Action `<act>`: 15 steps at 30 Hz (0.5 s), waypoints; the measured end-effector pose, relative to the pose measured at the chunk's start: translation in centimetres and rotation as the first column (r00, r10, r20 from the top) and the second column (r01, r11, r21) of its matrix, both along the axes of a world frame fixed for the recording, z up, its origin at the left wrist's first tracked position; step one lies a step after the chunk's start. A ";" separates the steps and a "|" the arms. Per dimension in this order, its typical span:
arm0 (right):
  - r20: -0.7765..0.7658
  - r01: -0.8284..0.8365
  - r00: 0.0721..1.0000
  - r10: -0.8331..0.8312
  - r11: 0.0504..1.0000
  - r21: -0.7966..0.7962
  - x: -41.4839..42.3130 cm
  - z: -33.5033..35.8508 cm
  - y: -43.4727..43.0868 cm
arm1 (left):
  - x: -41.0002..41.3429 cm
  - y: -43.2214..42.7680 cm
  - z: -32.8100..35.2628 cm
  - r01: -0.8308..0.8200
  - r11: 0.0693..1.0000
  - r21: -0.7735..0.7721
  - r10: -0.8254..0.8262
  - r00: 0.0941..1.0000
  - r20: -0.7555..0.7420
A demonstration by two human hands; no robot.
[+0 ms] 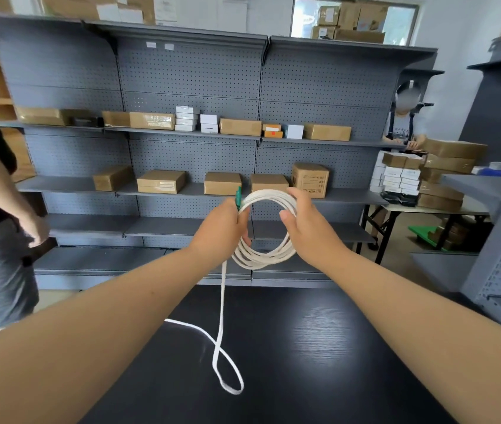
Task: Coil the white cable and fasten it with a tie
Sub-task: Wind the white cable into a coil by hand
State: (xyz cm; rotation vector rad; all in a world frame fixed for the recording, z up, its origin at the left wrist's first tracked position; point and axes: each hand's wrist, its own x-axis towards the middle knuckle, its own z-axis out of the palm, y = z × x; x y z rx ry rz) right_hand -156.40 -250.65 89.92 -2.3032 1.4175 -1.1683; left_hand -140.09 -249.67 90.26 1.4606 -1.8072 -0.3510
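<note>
You hold the white cable (pixel 263 259) up in front of you, above a black table (pixel 350 347), with most of it gathered into a round coil that faces you like a hoop. Your left hand (pixel 223 229) grips the coil's left side, fingers curled round the strands, and a green plug (pixel 238 198) sticks up just above that hand. Your right hand (pixel 306 229) holds the right side, thumb in front and fingers wrapped behind. Both arms reach forward with the hands about level and the coil between them. What matters for the next move is the loose tail (pixel 222 301). It drops straight down from the bottom left of the coil, nearer your left hand, onto the table. There it crosses itself in a narrow loop (pixel 227 374) and runs off to the left. That length probably needs winding on before you fasten anything. No tie is in sight. Grey shelves (pixel 163 228) holding cardboard boxes (pixel 160 181) stand behind.
</note>
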 end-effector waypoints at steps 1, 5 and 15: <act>-0.017 -0.010 1.000 0.010 1.000 -0.003 0.1 0.1 -0.2 | 0.2 0.0 0.1 0.010 1.000 0.000 -0.009 0.998 0.057; -0.125 -0.041 0.991 0.039 0.999 -0.011 0.7 0.5 -0.5 | 0.8 0.0 0.5 0.074 0.997 -0.006 -0.069 0.961 0.267; -0.212 0.009 0.977 -0.021 0.998 -0.058 3.0 0.3 -0.3 | 3.3 -0.2 0.3 0.112 0.993 -0.024 -0.097 0.936 0.338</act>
